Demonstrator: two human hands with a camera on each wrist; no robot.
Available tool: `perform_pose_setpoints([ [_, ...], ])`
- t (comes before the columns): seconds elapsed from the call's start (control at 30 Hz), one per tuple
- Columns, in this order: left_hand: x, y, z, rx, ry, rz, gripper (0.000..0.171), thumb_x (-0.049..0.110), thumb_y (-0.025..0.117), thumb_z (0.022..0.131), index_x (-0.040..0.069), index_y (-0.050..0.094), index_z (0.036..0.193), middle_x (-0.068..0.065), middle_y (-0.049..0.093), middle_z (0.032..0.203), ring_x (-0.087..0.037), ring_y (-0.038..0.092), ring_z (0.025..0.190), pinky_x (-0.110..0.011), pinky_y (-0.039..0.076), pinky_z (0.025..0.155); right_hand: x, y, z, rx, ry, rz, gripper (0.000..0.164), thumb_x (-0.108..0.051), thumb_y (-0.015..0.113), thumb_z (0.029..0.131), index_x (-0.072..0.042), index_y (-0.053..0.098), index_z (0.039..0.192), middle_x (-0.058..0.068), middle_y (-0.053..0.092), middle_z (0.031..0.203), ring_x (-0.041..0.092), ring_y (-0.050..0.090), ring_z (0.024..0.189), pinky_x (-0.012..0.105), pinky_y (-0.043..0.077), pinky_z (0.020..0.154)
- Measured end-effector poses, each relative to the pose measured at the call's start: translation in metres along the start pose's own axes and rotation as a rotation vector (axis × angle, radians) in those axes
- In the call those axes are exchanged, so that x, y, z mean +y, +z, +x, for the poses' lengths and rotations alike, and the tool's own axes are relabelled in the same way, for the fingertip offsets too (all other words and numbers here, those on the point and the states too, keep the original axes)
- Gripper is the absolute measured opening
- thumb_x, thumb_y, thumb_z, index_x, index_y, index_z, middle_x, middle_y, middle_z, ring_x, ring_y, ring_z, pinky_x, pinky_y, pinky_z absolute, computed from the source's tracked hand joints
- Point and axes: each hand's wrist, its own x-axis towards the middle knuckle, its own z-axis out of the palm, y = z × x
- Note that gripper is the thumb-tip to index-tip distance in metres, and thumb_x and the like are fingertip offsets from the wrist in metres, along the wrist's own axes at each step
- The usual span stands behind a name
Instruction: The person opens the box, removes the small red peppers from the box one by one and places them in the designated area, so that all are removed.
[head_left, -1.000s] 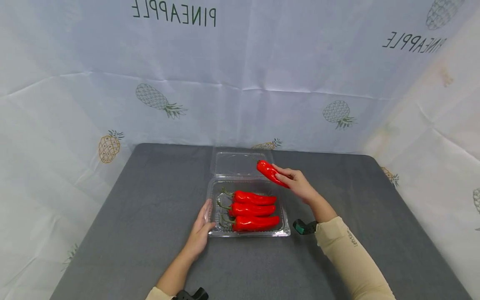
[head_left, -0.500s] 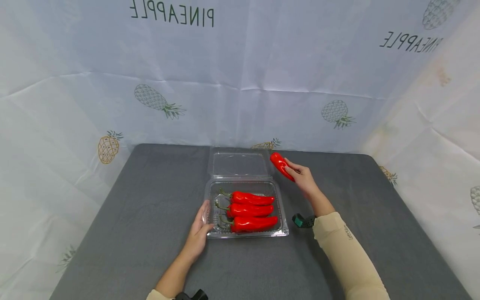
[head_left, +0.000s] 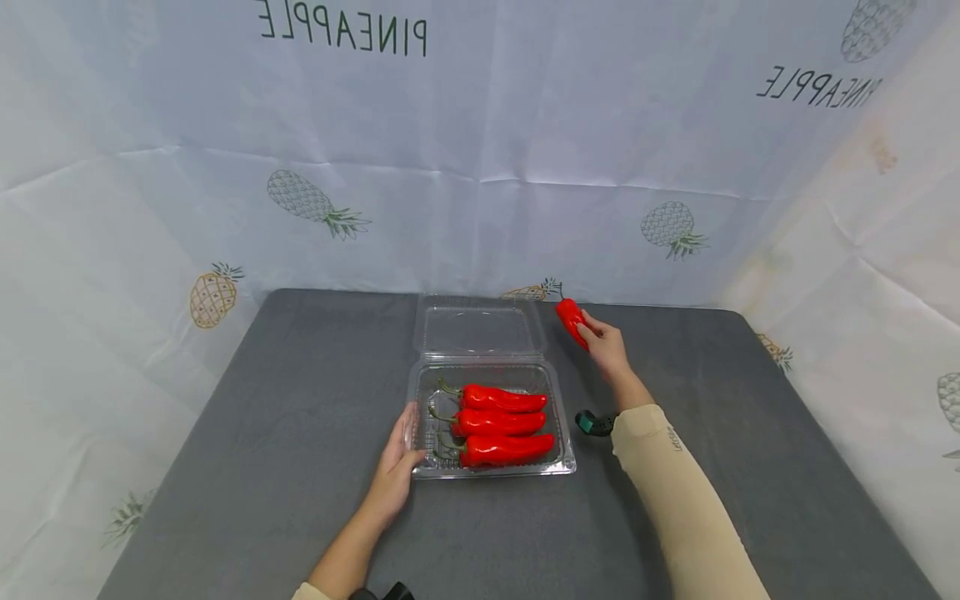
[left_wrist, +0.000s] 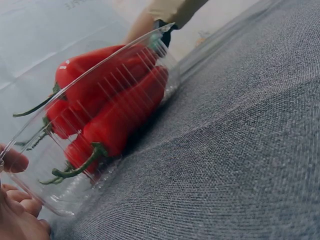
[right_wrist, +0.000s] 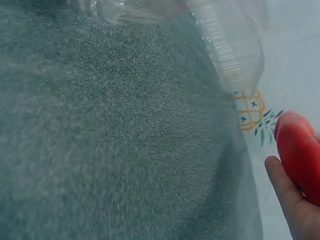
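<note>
Room lies over the tabletop [head_left: 495, 533] before the plastic container [head_left: 495, 473], bounded by the left forearm [head_left: 345, 550] and right sleeve [head_left: 678, 492].

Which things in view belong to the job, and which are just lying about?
Part of the job: red pepper in the right hand; open clear container, held by the left hand; peppers inside it.
Just around it: grey table; pineapple-print sheet.

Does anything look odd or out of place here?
Mainly the PINEAPPLE lettering on the backdrop: it runs backwards, right to left. The peppers in the clear box show no visible damage, and nothing looks spilled.
</note>
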Motion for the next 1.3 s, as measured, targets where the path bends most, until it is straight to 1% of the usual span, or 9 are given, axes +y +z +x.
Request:
perform_pose_setpoints([
  [0.1,0.001,-0.001,0.001,-0.008,0.006,-0.001,0.066,-0.016,0.032,0.082,-0.017,0.004,0.142,-0.037,0.001,0.149,-0.013,0.007,0.140,0.001,0.015,0.103,0.001,0.004,0.003,0.019,0.015,-0.022,0.048,-0.022,0.046,0.097,-0.015,0.035,0.143,0.015,0.028,0.152,0.031,0.033,0.135,0.044,0.036,0.108],
  [0.3,0.002,-0.001,0.001,-0.013,0.006,0.006,0.066,-0.016,0.032,0.081,-0.018,0.004,0.141,-0.037,0.000,0.148,-0.015,0.007,0.141,0.001,0.015,0.103,0.005,0.012,0.008,0.095,0.029,-0.096,0.046,-0.020,0.046,0.097,-0.014,0.037,0.142,0.017,0.031,0.150,0.032,0.033,0.136,0.044,0.035,0.109],
  [0.4,0.002,-0.001,0.002,-0.013,0.002,0.014,0.066,-0.016,0.032,0.082,-0.018,0.003,0.141,-0.037,0.000,0.148,-0.020,0.005,0.142,0.001,0.015,0.103,0.006,0.016,0.011,0.091,0.033,-0.126,0.046,-0.020,0.046,0.097,-0.014,0.037,0.142,0.018,0.031,0.150,0.033,0.032,0.136,0.045,0.034,0.109],
  [0.53,0.003,-0.002,0.002,-0.014,-0.011,0.016,0.067,-0.015,0.033,0.082,-0.017,0.003,0.141,-0.037,0.000,0.148,-0.032,0.001,0.140,0.001,0.015,0.102,0.009,0.020,0.012,0.071,0.036,-0.186,0.046,-0.020,0.046,0.097,-0.014,0.037,0.142,0.020,0.032,0.149,0.034,0.032,0.136,0.046,0.034,0.109],
  [0.6,0.003,-0.002,0.002,-0.016,-0.016,0.016,0.067,-0.015,0.033,0.082,-0.017,0.003,0.141,-0.037,0.000,0.148,-0.034,0.000,0.139,0.001,0.015,0.102,0.010,0.022,0.012,0.071,0.034,-0.220,0.046,-0.020,0.045,0.097,-0.013,0.038,0.142,0.021,0.033,0.148,0.034,0.033,0.135,0.047,0.034,0.108],
  [0.67,0.003,-0.002,0.001,-0.017,-0.017,0.016,0.067,-0.015,0.033,0.082,-0.017,0.003,0.141,-0.037,0.000,0.148,-0.032,0.001,0.139,0.001,0.015,0.102,0.012,0.024,0.012,0.070,0.031,-0.245,0.046,-0.021,0.045,0.097,-0.013,0.038,0.142,0.021,0.034,0.147,0.035,0.034,0.135,0.047,0.034,0.108],
  [0.87,0.002,-0.001,0.000,-0.014,-0.005,0.017,0.066,-0.015,0.033,0.082,-0.018,0.002,0.141,-0.038,0.000,0.148,-0.023,0.004,0.143,0.001,0.015,0.102,0.015,0.031,0.012,0.086,-0.014,-0.320,0.047,-0.020,0.045,0.097,-0.011,0.037,0.143,0.021,0.037,0.145,0.036,0.036,0.132,0.049,0.036,0.106],
  [1.1,0.003,-0.002,0.000,-0.012,-0.017,0.029,0.066,-0.014,0.033,0.083,-0.016,0.004,0.142,-0.036,0.001,0.149,-0.029,0.003,0.141,0.001,0.015,0.102,0.021,0.042,0.011,0.136,-0.087,-0.421,0.054,-0.015,0.050,0.094,-0.007,0.033,0.144,0.024,0.038,0.143,0.039,0.041,0.130,0.049,0.035,0.107],
  [1.3,0.003,-0.002,0.000,-0.003,-0.037,0.041,0.066,-0.013,0.034,0.084,-0.014,0.005,0.143,-0.035,0.003,0.150,-0.033,0.003,0.140,0.001,0.015,0.101,0.022,0.046,0.013,0.158,-0.115,-0.447,0.060,-0.013,0.052,0.091,-0.004,0.029,0.145,0.027,0.042,0.139,0.042,0.046,0.123,0.051,0.038,0.103],
])
